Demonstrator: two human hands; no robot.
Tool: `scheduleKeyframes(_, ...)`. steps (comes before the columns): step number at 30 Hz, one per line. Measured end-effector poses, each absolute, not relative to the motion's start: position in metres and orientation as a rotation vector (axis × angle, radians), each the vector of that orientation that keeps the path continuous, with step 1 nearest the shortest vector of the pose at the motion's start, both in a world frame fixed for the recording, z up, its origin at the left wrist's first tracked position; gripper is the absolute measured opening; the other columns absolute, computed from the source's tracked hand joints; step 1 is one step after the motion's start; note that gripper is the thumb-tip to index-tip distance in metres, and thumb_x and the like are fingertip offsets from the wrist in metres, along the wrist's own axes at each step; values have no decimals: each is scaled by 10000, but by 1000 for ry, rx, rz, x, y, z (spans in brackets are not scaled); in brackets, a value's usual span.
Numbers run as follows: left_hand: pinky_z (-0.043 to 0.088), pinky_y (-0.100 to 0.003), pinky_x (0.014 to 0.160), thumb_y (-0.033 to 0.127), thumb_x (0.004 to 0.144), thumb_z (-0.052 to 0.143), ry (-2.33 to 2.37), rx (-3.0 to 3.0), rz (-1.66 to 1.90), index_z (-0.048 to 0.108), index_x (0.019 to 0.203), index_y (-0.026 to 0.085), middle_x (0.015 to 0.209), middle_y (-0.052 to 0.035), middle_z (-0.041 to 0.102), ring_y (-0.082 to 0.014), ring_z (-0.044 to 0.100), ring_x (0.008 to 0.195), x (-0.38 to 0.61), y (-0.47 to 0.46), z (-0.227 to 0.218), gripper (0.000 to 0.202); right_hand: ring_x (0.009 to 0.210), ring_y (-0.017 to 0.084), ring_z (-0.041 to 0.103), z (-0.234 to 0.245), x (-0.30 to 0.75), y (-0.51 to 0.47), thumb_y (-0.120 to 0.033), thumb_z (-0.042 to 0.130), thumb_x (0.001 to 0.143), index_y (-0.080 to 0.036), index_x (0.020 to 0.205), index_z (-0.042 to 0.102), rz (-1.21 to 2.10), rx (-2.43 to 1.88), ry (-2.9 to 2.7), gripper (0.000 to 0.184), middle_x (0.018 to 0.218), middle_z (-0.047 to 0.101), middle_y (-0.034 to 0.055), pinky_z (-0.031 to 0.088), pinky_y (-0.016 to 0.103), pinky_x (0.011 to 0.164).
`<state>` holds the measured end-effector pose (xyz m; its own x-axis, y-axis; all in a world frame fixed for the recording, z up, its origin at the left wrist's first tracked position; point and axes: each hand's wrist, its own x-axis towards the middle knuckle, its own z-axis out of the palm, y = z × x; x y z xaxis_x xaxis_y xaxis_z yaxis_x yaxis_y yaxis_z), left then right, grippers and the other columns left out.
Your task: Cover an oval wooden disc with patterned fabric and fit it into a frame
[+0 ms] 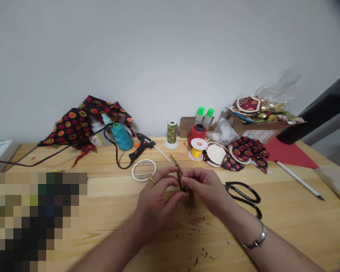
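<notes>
My left hand and my right hand meet over the middle of the wooden table. Both pinch a small, dark, fabric-covered piece held on edge between the fingertips; an olive-green thread or strip sticks up from its top. The left hand wears a ring and the right wrist a metal bracelet. Just beyond the left hand lies a round, pale wooden lattice disc. Black scissors lie right of my right hand.
Along the wall stand a black glue gun, teal, olive, red and yellow thread spools, two green-capped bottles and patterned fabric. A cardboard box of ornaments, fabric-covered discs, red paper and a white pencil lie right.
</notes>
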<state>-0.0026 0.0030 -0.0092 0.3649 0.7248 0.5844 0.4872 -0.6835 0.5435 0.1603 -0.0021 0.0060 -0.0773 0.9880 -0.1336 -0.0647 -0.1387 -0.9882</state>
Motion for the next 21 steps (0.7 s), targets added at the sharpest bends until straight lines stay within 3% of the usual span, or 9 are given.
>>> scheduleKeyframes(7, 510, -278, 830, 135, 800, 593, 1043, 2370, 1262, 614, 832, 184, 1082, -94, 621, -164, 643, 920, -1, 1, -11, 63, 575, 101, 472, 5, 159, -3, -297, 671, 666, -150, 647, 628, 1374, -1241, -1218, 154, 617, 578, -13, 370, 245, 570)
scheduleKeyframes(21, 506, -314, 865, 79, 786, 536, 1063, 2387, 1234, 624, 816, 176, 1113, -128, 649, -196, 624, 1023, -2, 2, -10, 134, 492, 106, 510, 7, 160, -4, -334, 654, 696, -171, 645, 577, 1433, -1188, -1219, 187, 530, 571, -21, 409, 243, 491)
